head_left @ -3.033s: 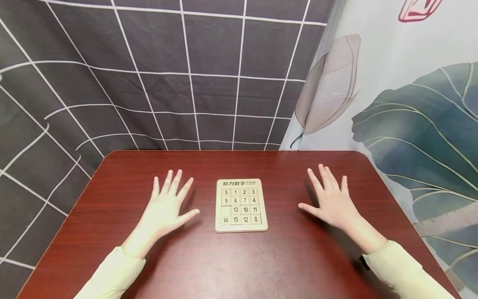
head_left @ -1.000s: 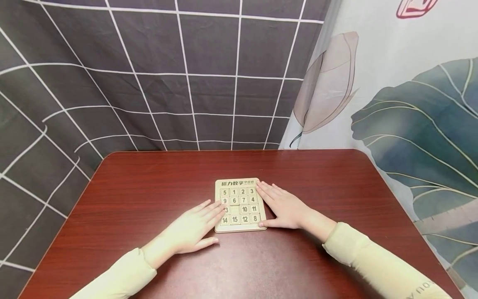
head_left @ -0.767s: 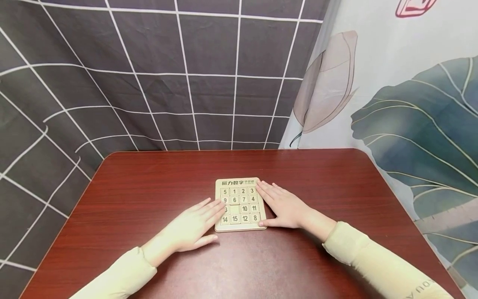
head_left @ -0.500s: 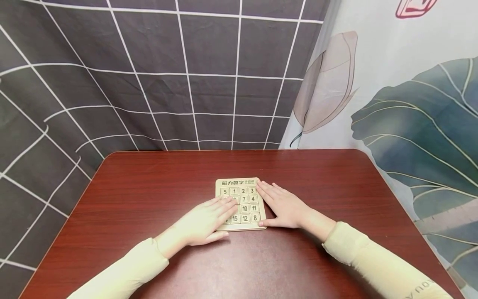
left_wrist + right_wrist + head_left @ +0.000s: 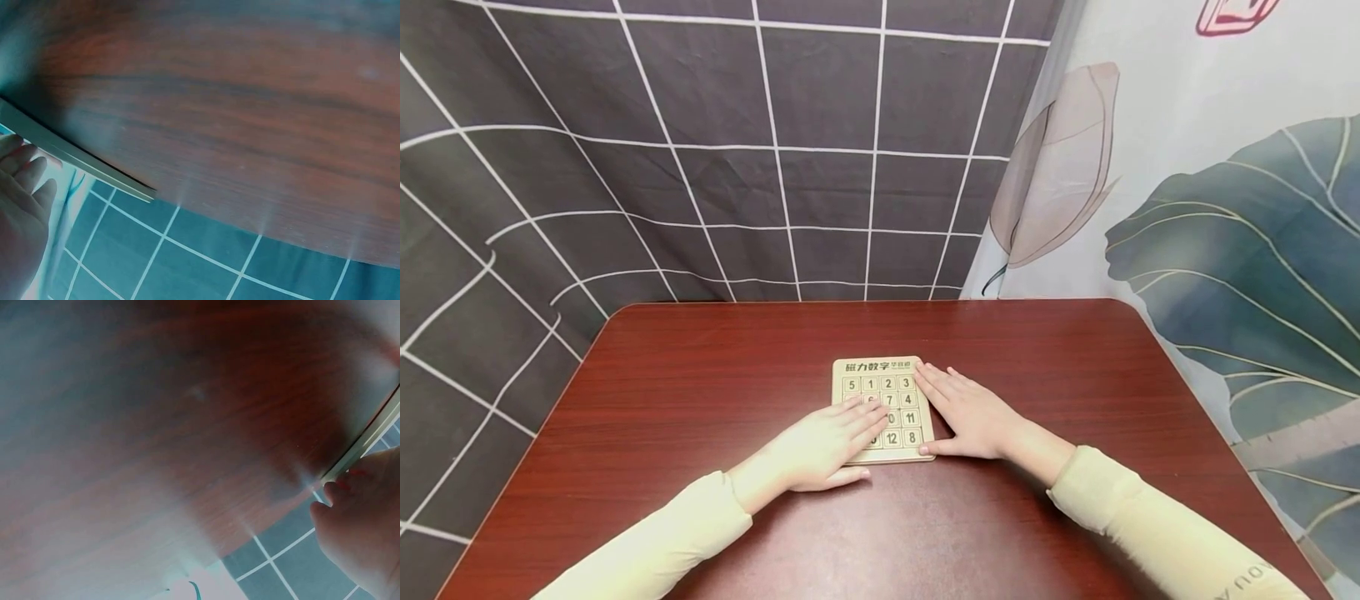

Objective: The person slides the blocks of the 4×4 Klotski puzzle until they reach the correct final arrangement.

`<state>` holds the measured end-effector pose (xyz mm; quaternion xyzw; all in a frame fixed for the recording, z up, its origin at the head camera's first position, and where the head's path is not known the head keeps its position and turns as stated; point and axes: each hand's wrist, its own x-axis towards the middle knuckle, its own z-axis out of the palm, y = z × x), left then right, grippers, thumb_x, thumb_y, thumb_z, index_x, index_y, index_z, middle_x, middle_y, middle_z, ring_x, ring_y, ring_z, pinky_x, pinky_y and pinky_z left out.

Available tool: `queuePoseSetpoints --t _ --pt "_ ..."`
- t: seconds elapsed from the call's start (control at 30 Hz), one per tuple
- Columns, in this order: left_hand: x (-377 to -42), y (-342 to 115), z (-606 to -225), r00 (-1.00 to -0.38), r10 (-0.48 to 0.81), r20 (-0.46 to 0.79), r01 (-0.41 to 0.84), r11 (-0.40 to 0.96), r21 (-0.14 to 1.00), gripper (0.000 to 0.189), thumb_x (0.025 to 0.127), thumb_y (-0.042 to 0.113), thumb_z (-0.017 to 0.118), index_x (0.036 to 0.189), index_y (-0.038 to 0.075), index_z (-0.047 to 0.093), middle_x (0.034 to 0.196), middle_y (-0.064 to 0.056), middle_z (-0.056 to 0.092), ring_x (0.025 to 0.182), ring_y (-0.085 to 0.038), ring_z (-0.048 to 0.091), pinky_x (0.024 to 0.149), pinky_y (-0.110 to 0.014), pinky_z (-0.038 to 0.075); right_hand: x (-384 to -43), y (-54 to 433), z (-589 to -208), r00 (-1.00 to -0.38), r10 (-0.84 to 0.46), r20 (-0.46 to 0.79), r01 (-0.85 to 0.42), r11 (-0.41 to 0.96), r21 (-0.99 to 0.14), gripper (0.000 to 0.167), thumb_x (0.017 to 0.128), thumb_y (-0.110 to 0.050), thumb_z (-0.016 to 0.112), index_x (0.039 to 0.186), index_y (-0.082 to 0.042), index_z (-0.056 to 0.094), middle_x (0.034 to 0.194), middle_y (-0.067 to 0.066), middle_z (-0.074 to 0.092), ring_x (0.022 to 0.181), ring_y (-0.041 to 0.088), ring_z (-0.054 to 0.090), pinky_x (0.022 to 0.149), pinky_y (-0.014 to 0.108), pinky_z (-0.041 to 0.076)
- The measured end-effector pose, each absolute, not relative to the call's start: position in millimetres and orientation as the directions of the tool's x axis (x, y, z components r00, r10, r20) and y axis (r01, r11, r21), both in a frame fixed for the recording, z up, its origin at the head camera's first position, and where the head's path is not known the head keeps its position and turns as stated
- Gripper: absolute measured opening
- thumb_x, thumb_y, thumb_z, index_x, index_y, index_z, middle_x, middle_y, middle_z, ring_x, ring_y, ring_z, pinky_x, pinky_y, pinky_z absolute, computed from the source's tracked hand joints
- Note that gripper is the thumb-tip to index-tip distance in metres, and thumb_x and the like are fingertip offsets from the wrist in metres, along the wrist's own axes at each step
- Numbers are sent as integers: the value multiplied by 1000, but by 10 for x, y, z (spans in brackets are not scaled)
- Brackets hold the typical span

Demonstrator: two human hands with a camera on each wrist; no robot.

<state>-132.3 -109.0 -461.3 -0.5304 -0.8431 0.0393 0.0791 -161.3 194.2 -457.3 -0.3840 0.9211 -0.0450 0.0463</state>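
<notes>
A pale number sliding puzzle [image 5: 867, 366] lies flat on the table, its numbered tiles set in a square grid below a printed heading. My left hand [image 5: 820, 446] reaches over it from the left, fingers straight, the fingertips on the tiles near number 10. It hides much of the lower left tiles, including any gap there. Along the right side lies my right hand [image 5: 976, 418], its fingertips at the upper right edge and its thumb on the lower right corner. Both wrist views show the puzzle edge-on, with the left fingers [image 5: 28, 172] and the right hand [image 5: 362, 519] beside it.
The puzzle sits mid-way on a dark red wooden table [image 5: 715, 350] with rounded far corners. A dark gridded curtain [image 5: 820, 192] hangs behind it, and a pale leaf-patterned curtain [image 5: 1195, 117] hangs on the right.
Both hands came in from either side onto the puzzle. Tile 13 slid left, leaving a gap in the third row. Since then my left fingers have moved right across the tiles; the right hand stays put.
</notes>
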Motion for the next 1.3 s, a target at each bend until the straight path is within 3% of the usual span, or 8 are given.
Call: queuePoseSetpoints --t 1.0,1.3 --pt "-1259 -1342 -4625 -439 889 132 878 455 -147 73 104 54 59 154 2 53 162 -13 52 152 -26 51 127 -40 42 -1616 1928 -4565 -701 -711 -52 -703 702 -114 111 92 -70 66 166 3 27 177 19 22 162 33 31 134 53 29" --pt "-1262 -1250 -4568 -410 898 158 892 431 -134 76 103 55 59 156 2 50 164 -14 50 153 -26 49 127 -40 43 -1615 1944 -4567 -702 -710 -52 -701 702 -121 110 93 -69 66 166 3 27 177 18 21 162 34 31 134 53 29"
